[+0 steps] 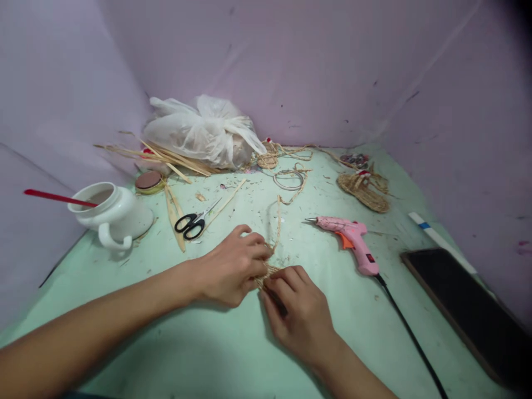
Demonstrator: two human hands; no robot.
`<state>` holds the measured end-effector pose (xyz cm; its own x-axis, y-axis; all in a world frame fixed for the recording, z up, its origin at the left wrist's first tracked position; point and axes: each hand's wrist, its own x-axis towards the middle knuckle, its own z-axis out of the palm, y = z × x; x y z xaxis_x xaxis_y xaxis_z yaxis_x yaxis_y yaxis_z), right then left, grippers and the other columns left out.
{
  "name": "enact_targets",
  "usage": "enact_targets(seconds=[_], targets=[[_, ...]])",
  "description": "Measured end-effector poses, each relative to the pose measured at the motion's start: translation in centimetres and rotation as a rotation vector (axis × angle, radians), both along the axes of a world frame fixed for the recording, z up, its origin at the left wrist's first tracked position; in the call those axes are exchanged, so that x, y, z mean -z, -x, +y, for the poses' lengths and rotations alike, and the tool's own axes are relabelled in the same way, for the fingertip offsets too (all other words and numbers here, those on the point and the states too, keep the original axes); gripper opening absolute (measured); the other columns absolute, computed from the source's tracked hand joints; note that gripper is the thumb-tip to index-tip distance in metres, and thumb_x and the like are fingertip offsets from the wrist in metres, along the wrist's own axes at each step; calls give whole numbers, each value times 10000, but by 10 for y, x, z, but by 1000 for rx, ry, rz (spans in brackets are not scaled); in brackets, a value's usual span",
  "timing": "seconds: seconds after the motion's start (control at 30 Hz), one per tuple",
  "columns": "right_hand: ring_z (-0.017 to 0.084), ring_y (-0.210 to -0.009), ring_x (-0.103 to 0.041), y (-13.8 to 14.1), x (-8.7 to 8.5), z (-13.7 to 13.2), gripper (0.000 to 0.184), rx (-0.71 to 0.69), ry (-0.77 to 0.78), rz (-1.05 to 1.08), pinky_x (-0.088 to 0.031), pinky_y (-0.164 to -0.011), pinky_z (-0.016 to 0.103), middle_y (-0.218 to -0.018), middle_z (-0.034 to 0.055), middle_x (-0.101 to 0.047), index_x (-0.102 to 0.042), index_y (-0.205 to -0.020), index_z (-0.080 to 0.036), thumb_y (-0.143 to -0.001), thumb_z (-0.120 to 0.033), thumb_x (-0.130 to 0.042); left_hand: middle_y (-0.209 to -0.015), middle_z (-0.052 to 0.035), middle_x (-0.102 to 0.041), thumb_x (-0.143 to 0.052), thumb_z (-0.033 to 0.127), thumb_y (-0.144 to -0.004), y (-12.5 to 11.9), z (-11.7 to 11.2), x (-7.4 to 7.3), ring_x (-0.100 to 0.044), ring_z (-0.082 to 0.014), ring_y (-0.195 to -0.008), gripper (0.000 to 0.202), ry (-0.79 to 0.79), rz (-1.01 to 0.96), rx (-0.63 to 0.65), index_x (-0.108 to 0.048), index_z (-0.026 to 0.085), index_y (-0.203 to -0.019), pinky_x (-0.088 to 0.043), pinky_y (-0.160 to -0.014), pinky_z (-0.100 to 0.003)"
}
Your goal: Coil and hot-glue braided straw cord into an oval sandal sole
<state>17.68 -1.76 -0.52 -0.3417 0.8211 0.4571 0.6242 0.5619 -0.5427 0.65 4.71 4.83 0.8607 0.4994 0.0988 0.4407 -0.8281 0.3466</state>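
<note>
While the left hand (236, 267) and the right hand (305, 313) pinch it from both sides, perhaps for steadiness, the braided straw piece (271, 270) is between them
The hot glue gun (358, 241) lies near, probably for easy reach; the hands hide most of the piece, so its shape I cannot tell

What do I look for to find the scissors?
Look across the green tabletop to the white pot on the left. Between it and the left hand lie the scissors. Two black loop handles set them apart from the pale, flat strips beside them.
</note>
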Motion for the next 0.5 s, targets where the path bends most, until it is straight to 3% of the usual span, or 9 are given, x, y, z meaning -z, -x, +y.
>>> enact_targets(seconds=[0.03, 0.1, 0.17, 0.23, 0.27, 0.37, 0.5], targets=[[199, -719, -511, -2, -1, -1, 71, -8, 25, 30, -459, -612, 333, -740, 67, -590, -604, -782, -161, -784, -135, -538, -1059, -86, -629, -620, 197, -684, 7, -5, -2, -506, -263, -1014, 125, 2, -58, -72, -611, 185, -808, -331, -911, -453], [199, -762, -540, -5, -3, 0, 69, 3, 62, 119, -472, -638, 329, -813, 73, -602, -590, -839, -168, -785, -165, -547, -1136, -109, -599, -614, 255, -726, 22, -15, -5, -505, -255, -1060, 207, -20, -268, -287, -603, 177, -917, -366, -913, -426], [200, -806, -563, -10, -6, 3, 84, 89, 64, 175, -479, -668, 330, -863, 75, -610, -572, -874, -179, -801, -194, -531, -1041, -97, -632, -562, 270, -771, 33, -24, -2, -563, -220, -964, 143, -37, -402, -607, -599, 176, -872, -424, -852, -378], [207, -804, -580, -15, -11, 10, 98, 216, 57, 105, -474, -652, 331, -871, 70, -624, -572, -881, -189, -824, -239, -509, -867, -63, -660, -509, 270, -794, 38, -29, 5, -598, -185, -769, 133, 10, -364, -901, -605, 179, -810, -465, -713, -328], [214, -780, -587, -17, -13, 15, 110, 255, 58, 17, -465, -625, 330, -849, 67, -633, -583, -869, -193, -828, -265, -510, -796, -44, -662, -490, 265, -795, 37, -31, 10, -593, -172, -680, 149, 65, -280, -988, -615, 183, -791, -462, -646, -310], [232, -687, -595, -19, -20, 27, 113, 212, 78, -243, -422, -542, 319, -732, 59, -639, -625, -760, -201, -775, -308, -592, -729, -29, -686, -508, 197, -751, 27, -31, 23, -608, -181, -633, 151, 132, -202, -988, -658, 199, -734, -427, -551, -274], [231, -625, -598, -12, -19, 31, 80, 106, 83, -328, -414, -515, 312, -675, 48, -613, -623, -689, -201, -667, -242, -688, -769, -53, -691, -486, 121, -711, 11, -30, 32, -612, -219, -683, 201, 147, -207, -990, -669, 202, -725, -389, -542, -281]])
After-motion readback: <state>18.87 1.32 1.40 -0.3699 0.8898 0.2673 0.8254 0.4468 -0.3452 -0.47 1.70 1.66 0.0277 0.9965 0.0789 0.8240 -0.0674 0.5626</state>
